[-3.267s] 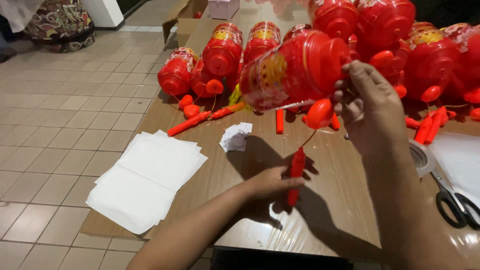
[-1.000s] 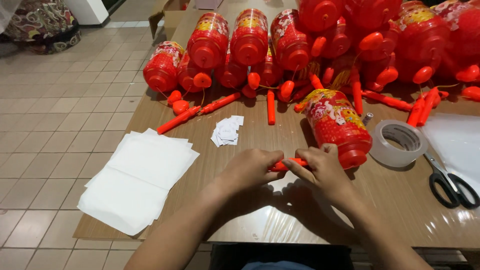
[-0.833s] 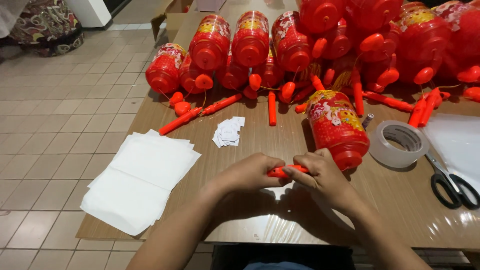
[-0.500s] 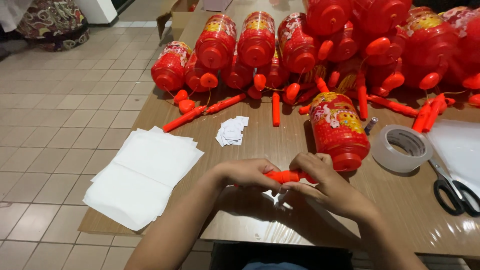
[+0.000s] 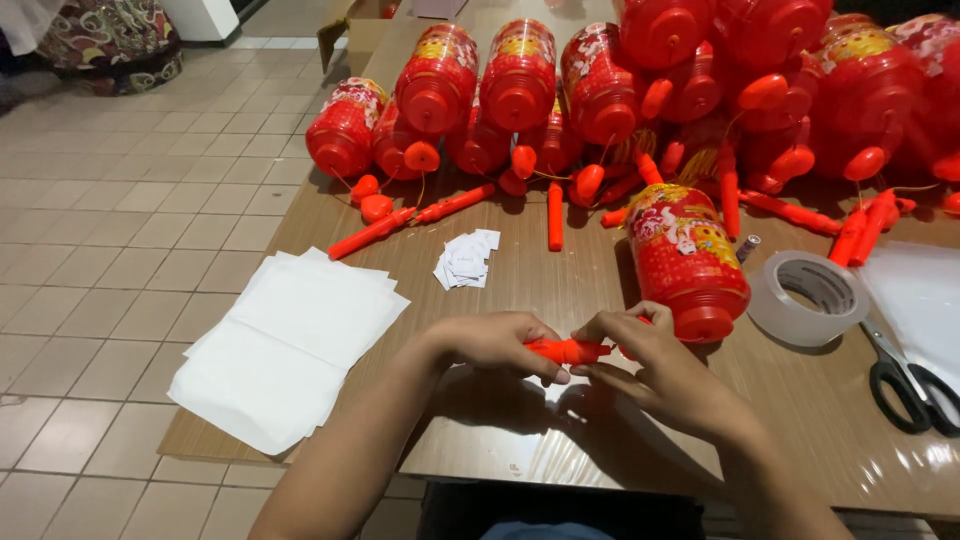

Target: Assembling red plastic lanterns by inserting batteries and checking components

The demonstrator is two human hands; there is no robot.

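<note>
My left hand (image 5: 497, 342) and my right hand (image 5: 652, 366) meet over the near part of the brown table (image 5: 560, 290). Between them they pinch a short red plastic stick (image 5: 568, 351) lying level, the left hand on its left end, the right on its right end. Just beyond my right hand a red patterned lantern (image 5: 688, 260) lies on its side, its red cap facing me.
A heap of red lanterns (image 5: 640, 80) and loose red sticks (image 5: 555, 215) fills the far side. White paper sheets (image 5: 285, 345) overhang the left edge, small white slips (image 5: 467, 260) lie mid-table. A tape roll (image 5: 808, 298), scissors (image 5: 910, 378) and white sheet (image 5: 920, 300) sit right.
Earlier my right hand held a lantern up in the air; it now lies on the table. Both hands have come together on the red stick and stay there.
</note>
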